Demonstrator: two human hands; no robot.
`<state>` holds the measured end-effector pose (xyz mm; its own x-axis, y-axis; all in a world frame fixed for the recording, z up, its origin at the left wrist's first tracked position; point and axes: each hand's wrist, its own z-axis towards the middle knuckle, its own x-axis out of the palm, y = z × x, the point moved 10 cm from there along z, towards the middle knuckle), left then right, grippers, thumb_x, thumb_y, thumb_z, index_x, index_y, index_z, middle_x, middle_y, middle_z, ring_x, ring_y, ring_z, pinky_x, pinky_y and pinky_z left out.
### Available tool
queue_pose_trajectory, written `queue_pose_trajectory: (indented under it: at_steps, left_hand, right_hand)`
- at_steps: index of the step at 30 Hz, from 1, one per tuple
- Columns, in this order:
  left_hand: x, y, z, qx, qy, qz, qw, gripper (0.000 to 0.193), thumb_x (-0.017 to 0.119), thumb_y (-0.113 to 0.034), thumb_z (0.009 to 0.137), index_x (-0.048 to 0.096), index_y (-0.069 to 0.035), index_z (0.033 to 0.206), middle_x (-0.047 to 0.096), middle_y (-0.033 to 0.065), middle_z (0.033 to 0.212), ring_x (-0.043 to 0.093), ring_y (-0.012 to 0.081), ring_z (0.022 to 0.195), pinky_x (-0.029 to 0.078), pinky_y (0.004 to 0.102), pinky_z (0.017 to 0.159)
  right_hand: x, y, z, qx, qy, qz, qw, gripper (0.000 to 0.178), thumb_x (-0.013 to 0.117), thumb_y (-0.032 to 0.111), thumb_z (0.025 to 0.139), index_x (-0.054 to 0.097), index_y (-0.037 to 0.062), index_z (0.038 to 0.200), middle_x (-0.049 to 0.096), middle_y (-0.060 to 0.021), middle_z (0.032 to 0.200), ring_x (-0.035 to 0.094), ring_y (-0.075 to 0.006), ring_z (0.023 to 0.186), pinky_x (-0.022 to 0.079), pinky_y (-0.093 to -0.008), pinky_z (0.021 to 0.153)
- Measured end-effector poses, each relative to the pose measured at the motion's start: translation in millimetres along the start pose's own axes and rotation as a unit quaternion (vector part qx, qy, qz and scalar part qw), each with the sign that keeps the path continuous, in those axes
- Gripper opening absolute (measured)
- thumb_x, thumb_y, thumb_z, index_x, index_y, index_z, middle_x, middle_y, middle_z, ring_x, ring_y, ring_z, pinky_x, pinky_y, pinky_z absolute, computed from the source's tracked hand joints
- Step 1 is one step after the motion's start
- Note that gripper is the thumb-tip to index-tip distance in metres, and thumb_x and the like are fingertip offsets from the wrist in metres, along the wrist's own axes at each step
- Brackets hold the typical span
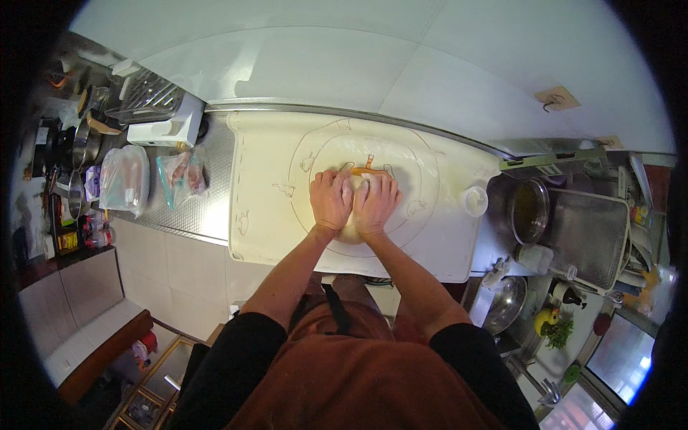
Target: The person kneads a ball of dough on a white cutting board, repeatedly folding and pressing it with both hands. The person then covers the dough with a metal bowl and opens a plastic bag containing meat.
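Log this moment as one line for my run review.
left grip: on dough | right grip: on dough, beside left | dough: on mat, partly hidden | white container: mat's right side

This is a kitchen, shown by the counter (218, 159), the pans (87, 142) at far left, and the faucet (550, 392) and steel bowl (512, 304) at right.

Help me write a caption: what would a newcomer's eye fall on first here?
Probably the left hand and right hand, set side by side on pale dough near the picture's middle. Around them spreads a cream mat with drawn rings and small line figures. The rust-brown garment filling the lower middle also stands out.
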<state>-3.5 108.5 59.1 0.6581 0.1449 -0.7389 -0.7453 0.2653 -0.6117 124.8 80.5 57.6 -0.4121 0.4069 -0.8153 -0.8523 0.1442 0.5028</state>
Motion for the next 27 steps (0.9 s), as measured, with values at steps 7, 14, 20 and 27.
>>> queue_pose_trajectory:
  at_steps: [7, 14, 20, 27]
  left_hand:
    - [23.6, 25.9, 46.3, 0.024, 0.012, 0.03, 0.999, 0.022, 0.052, -0.022, 0.091, 0.067, -0.006, 0.093, 0.059, 0.0113, 0.095, 0.053, 0.0322, 0.093, 0.041, 0.0466, 0.08]
    - [46.8, 45.6, 77.6, -0.019, 0.042, 0.095, 0.994, 0.031, 0.046, -0.027, 0.095, 0.069, -0.006, 0.099, 0.066, 0.0135, 0.09, 0.059, 0.0337, 0.097, 0.043, 0.0486, 0.083]
    - [-18.1, 21.1, 2.5, -0.042, 0.083, -0.26, 0.961, 0.024, 0.045, -0.02, 0.101, 0.063, -0.005, 0.105, 0.066, 0.0177, 0.102, 0.062, 0.0336, 0.093, 0.048, 0.0394, 0.082]
    - [-63.8, 58.1, -109.3, -0.275, 0.115, -0.576, 0.761, 0.019, 0.049, -0.013, 0.102, 0.062, -0.002, 0.108, 0.065, 0.0102, 0.116, 0.061, 0.0182, 0.108, 0.046, 0.0334, 0.101]
  right_hand:
    - [28.3, -5.6, 44.8, 0.047, 0.045, -0.051, 0.997, 0.024, 0.053, 0.026, 0.09, 0.067, 0.0063, 0.094, 0.064, -0.0109, 0.094, 0.057, -0.0297, 0.096, 0.039, -0.0454, 0.085]
    - [49.1, -19.5, 69.6, 0.077, 0.025, -0.081, 0.993, 0.038, 0.045, 0.033, 0.095, 0.07, 0.0056, 0.105, 0.067, -0.0128, 0.105, 0.061, -0.0336, 0.106, 0.043, -0.0522, 0.09]
    - [14.3, -6.1, 20.8, 0.012, 0.1, 0.051, 0.994, 0.028, 0.051, 0.025, 0.096, 0.067, 0.0131, 0.115, 0.066, -0.0098, 0.107, 0.06, -0.0335, 0.107, 0.044, -0.0539, 0.09]
    - [-52.1, 61.8, -96.9, -0.056, -0.122, 0.001, 0.991, 0.035, 0.052, 0.016, 0.086, 0.062, 0.0029, 0.117, 0.058, -0.0138, 0.126, 0.049, -0.0346, 0.125, 0.032, -0.0521, 0.109]
